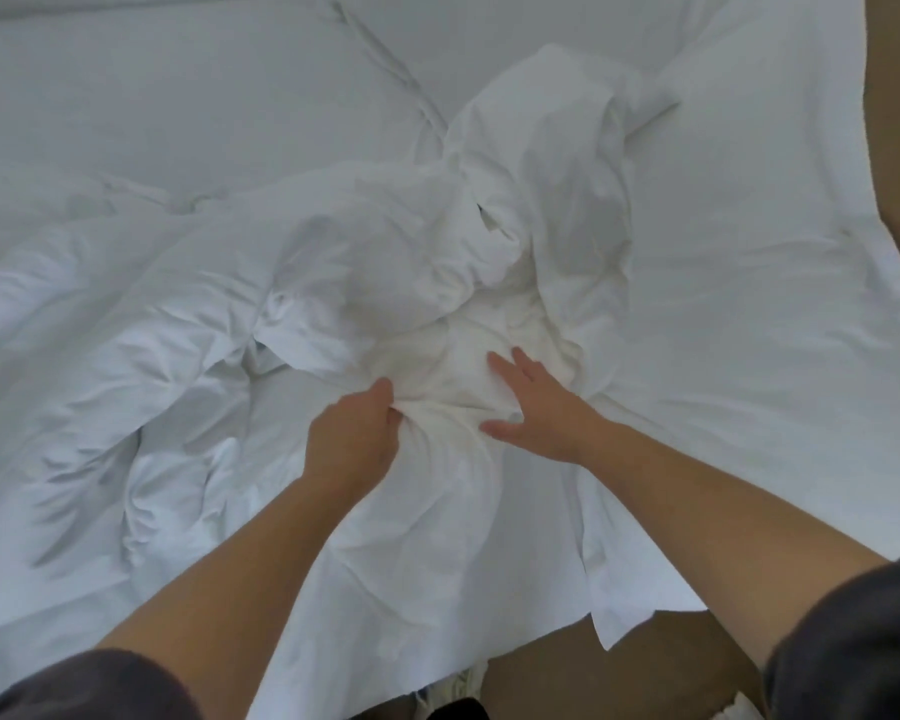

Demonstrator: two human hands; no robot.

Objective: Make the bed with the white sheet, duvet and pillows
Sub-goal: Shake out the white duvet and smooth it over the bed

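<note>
Gripping the crumpled white duvet (437,241), heaped mid-bed toward the near edge, with 2 bare hands.
Left hand (354,433) curls round a fistful of its cloth; right hand (536,407), just beside it, lies flat with fingers spread on the heap. Brown floor (894,96) shows right.

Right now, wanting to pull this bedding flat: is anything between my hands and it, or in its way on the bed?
Nothing visible. The left hand grips a fold of the bedding, and the right hand rests open on it. Beyond them only its own crumpled heap lies on the bed.
</note>
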